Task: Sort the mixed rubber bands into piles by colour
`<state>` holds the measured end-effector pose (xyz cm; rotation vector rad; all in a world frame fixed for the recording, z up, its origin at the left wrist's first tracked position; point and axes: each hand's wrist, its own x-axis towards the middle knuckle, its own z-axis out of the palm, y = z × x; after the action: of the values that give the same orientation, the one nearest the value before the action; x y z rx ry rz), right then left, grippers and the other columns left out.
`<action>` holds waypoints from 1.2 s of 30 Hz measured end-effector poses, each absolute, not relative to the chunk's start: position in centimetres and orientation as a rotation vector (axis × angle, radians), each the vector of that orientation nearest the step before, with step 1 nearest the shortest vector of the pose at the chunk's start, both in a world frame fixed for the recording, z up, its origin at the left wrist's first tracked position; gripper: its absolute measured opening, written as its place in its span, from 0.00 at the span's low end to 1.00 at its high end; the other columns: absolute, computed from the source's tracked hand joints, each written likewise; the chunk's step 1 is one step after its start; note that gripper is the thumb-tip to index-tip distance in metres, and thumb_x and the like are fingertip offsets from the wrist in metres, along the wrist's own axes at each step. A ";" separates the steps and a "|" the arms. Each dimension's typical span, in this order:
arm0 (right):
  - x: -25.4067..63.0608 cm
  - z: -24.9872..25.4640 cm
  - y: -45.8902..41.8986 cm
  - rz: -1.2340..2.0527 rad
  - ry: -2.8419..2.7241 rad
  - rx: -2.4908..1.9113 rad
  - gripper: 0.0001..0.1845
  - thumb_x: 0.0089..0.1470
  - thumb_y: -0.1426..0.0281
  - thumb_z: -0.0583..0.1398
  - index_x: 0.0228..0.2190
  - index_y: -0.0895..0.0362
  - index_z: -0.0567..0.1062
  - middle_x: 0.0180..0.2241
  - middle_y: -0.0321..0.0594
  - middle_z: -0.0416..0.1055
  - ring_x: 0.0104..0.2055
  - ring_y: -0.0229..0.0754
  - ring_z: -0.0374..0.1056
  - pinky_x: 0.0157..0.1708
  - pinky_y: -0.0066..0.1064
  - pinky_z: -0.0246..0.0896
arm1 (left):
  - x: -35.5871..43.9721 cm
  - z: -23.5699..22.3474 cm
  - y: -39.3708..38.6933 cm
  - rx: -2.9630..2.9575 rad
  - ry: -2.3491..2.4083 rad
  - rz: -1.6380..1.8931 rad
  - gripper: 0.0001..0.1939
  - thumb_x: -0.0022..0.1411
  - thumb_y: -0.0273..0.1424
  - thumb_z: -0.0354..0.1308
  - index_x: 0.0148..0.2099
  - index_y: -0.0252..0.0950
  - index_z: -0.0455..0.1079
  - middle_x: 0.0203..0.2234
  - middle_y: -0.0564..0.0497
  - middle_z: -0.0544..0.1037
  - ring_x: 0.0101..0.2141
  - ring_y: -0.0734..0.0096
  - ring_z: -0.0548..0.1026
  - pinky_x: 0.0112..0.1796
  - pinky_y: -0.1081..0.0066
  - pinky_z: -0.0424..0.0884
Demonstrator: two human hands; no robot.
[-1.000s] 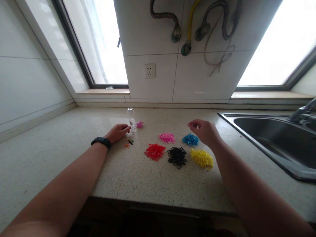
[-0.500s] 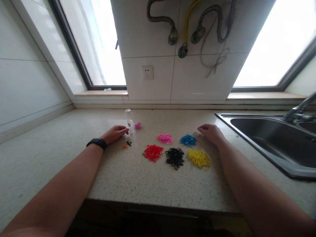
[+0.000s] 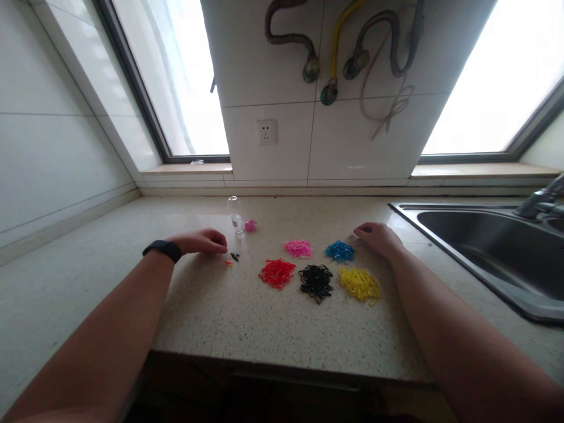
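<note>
My left hand (image 3: 205, 241) rests on the counter with its fingers curled and tips together, just beside a few mixed-colour bits (image 3: 235, 257). Whether anything is between those fingertips cannot be made out. My right hand (image 3: 373, 234) lies with fingers curled in, behind and to the right of a pile of blue rubber bands (image 3: 340, 251); nothing shows in it. Piles of pink rubber bands (image 3: 298, 248), red rubber bands (image 3: 277, 274), black rubber bands (image 3: 316, 282) and yellow rubber bands (image 3: 360, 285) lie between my hands. Beyond my left hand stands a clear bottle (image 3: 235, 214) next to a pink cap (image 3: 250, 225).
The speckled counter (image 3: 247, 329) ends at a front edge above dark cabinets. At the right is a steel sink (image 3: 480, 247) with a faucet (image 3: 540, 197). A tiled wall behind carries a socket (image 3: 267, 132) and hoses (image 3: 335, 53).
My left hand has drawn back from beside the bottle, leftward and nearer, to the mixed bits. My right hand stays in place. The view has shifted slightly.
</note>
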<state>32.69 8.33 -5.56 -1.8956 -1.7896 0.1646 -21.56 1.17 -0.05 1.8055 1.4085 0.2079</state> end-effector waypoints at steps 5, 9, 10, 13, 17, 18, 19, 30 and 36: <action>32.6 -5.5 8.4 0.166 -1.802 -1.934 0.21 0.51 0.52 0.58 0.39 0.50 0.83 0.37 0.43 0.79 0.35 0.46 0.72 0.31 0.33 0.58 | -20.9 0.0 1.2 1.856 1.338 0.080 0.17 0.45 0.45 0.69 0.34 0.38 0.79 0.29 0.50 0.79 0.30 0.68 0.72 0.33 0.71 0.64; 32.5 -5.4 8.3 0.163 -1.813 -1.929 0.21 0.52 0.53 0.58 0.39 0.50 0.83 0.38 0.43 0.79 0.36 0.47 0.72 0.32 0.34 0.59 | -20.6 0.4 0.9 1.825 1.310 0.048 0.17 0.45 0.45 0.70 0.33 0.39 0.80 0.30 0.50 0.81 0.31 0.67 0.73 0.36 0.70 0.65; 32.5 -5.3 8.3 0.166 -1.813 -1.932 0.21 0.52 0.53 0.58 0.39 0.50 0.83 0.38 0.43 0.79 0.37 0.47 0.72 0.32 0.34 0.59 | -20.6 0.5 0.8 1.823 1.313 0.041 0.17 0.44 0.45 0.70 0.33 0.39 0.80 0.30 0.50 0.81 0.31 0.67 0.73 0.36 0.70 0.65; 32.4 -5.2 8.3 0.179 -1.814 -1.948 0.21 0.52 0.53 0.57 0.39 0.50 0.83 0.38 0.42 0.79 0.37 0.47 0.72 0.33 0.35 0.59 | -20.5 0.5 0.9 1.819 1.332 0.016 0.17 0.43 0.45 0.71 0.31 0.39 0.80 0.28 0.51 0.81 0.31 0.66 0.74 0.36 0.70 0.66; 32.5 -5.2 8.4 0.185 -1.816 -1.967 0.21 0.52 0.53 0.57 0.39 0.49 0.83 0.39 0.42 0.79 0.37 0.47 0.72 0.33 0.34 0.59 | -20.6 -0.1 1.3 1.833 1.346 -0.014 0.16 0.40 0.43 0.72 0.31 0.40 0.80 0.28 0.51 0.81 0.31 0.65 0.74 0.36 0.70 0.67; 32.5 -5.2 8.4 0.188 -1.814 -1.965 0.21 0.52 0.53 0.57 0.40 0.49 0.83 0.39 0.43 0.79 0.37 0.47 0.72 0.33 0.34 0.59 | -20.6 -0.3 1.4 1.842 1.344 -0.018 0.16 0.40 0.43 0.72 0.31 0.40 0.80 0.28 0.51 0.81 0.31 0.65 0.74 0.35 0.70 0.67; 32.5 -5.2 8.5 0.190 -1.812 -1.964 0.21 0.52 0.53 0.57 0.40 0.49 0.83 0.39 0.43 0.79 0.37 0.47 0.72 0.33 0.34 0.59 | -20.7 -0.4 1.5 1.851 1.341 -0.022 0.16 0.40 0.42 0.72 0.31 0.39 0.80 0.28 0.51 0.81 0.31 0.66 0.74 0.35 0.70 0.67; 32.4 -5.1 8.4 0.193 -1.803 -1.987 0.22 0.52 0.52 0.57 0.40 0.49 0.83 0.39 0.43 0.79 0.36 0.48 0.72 0.31 0.35 0.59 | -20.0 0.2 1.1 1.881 1.361 0.014 0.14 0.45 0.43 0.69 0.29 0.37 0.79 0.24 0.52 0.79 0.27 0.69 0.71 0.32 0.71 0.64; 32.4 -5.3 8.5 0.191 -1.803 -1.979 0.21 0.52 0.52 0.57 0.39 0.49 0.83 0.38 0.42 0.79 0.36 0.46 0.72 0.31 0.34 0.58 | -19.3 0.7 0.9 1.926 1.344 0.007 0.15 0.48 0.42 0.66 0.30 0.35 0.76 0.23 0.53 0.76 0.26 0.72 0.69 0.31 0.72 0.63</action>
<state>32.43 8.53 -5.26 -1.9789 -1.8032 0.1909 -19.32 0.89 0.68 1.9263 1.3445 0.0067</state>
